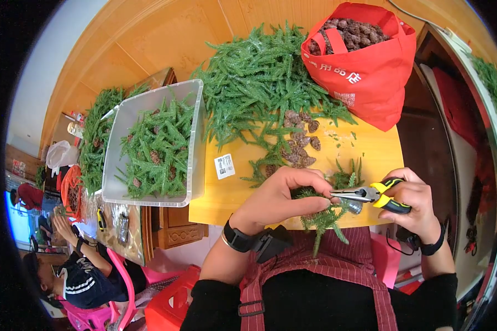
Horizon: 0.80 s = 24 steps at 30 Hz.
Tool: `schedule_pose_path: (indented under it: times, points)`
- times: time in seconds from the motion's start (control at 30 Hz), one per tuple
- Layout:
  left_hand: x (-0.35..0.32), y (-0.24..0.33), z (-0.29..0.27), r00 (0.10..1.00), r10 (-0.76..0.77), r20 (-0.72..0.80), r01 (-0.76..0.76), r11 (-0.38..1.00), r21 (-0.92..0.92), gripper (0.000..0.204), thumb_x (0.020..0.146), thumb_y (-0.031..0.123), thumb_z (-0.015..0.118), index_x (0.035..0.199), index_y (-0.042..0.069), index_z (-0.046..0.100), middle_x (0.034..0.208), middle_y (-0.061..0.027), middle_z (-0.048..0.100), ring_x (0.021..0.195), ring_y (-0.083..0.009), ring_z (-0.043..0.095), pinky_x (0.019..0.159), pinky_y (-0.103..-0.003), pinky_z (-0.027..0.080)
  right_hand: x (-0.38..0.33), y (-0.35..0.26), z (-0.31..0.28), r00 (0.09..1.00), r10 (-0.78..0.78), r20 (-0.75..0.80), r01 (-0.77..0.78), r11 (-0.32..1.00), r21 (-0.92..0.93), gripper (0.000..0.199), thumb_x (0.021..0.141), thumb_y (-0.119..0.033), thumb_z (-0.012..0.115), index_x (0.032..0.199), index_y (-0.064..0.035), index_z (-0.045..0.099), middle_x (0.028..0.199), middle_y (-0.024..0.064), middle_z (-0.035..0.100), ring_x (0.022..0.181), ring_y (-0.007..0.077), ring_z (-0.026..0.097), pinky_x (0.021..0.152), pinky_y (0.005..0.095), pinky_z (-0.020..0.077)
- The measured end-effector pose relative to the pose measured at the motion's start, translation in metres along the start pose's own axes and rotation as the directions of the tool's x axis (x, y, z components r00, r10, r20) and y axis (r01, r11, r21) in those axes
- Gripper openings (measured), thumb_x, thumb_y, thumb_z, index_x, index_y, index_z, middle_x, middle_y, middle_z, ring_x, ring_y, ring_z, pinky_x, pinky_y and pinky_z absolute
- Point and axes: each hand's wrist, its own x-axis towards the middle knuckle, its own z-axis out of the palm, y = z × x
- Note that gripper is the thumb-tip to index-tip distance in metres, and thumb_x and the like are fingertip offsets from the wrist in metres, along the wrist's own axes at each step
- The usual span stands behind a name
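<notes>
My left hand point(292, 193) is closed on an artificial pine sprig point(323, 219), whose green needles hang below the fingers over the table's near edge. My right hand point(414, 199) grips long-nose pliers point(380, 193) with yellow and black handles. The pliers' jaws reach left to my left fingertips at the sprig; whether they pinch anything is too small to tell. Just beyond them another green sprig point(348, 175) rests on the yellow table point(370, 146). Farther back lie several loose pine cones point(299, 140). A small shiny round object point(354, 207) shows partly beneath the pliers.
A large heap of green sprigs point(254, 77) covers the table's back, beside a red bag point(364, 83) full of pine cones. At the left stands a clear plastic bin point(196, 132) holding sprigs with cones. A white card point(224, 166) lies near it. Another person point(88, 270) sits far left.
</notes>
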Motion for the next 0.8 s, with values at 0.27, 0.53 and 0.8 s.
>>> schedule_pose_path:
  times: [0.27,0.53,0.8]
  points:
    - [-0.002,-0.002,0.0,0.998,0.064,0.022,-0.065,0.998,0.025,0.013,0.075,-0.001,0.063,0.087,0.0,0.064,0.083,-0.0073,0.062,0.077,-0.0143,0.055,0.07,-0.026,0.041,0.003,-0.001,-0.004,0.998,-0.023,0.053,0.02,0.999,0.048,0.031,0.06,-0.025,0.08,0.062,-0.0052,0.056,0.074,0.0074,0.065,0.083,0.0287,0.06,0.07,0.0351,0.0475]
    - [-0.005,0.001,0.006,0.993,0.095,-0.064,-0.09,0.994,0.068,0.013,0.074,-0.002,0.063,0.087,0.001,0.064,0.079,-0.0058,0.06,0.074,-0.0131,0.053,0.068,-0.025,0.04,0.007,-0.005,-0.006,0.998,-0.023,0.054,0.021,0.999,0.044,0.03,0.059,-0.025,0.08,0.063,-0.0054,0.057,0.073,0.0083,0.064,0.08,0.0292,0.06,0.071,0.0352,0.0477]
    - [-0.001,-0.002,0.014,0.97,0.197,-0.144,-0.168,0.967,0.191,0.009,0.076,0.001,0.064,0.085,0.0,0.063,0.074,-0.004,0.058,0.068,-0.0111,0.053,0.06,-0.024,0.042,0.001,-0.004,0.007,1.0,0.012,-0.009,-0.012,0.999,0.036,0.03,0.061,-0.024,0.079,0.064,-0.004,0.057,0.064,0.0076,0.06,0.065,0.0248,0.059,0.074,0.0365,0.0477]
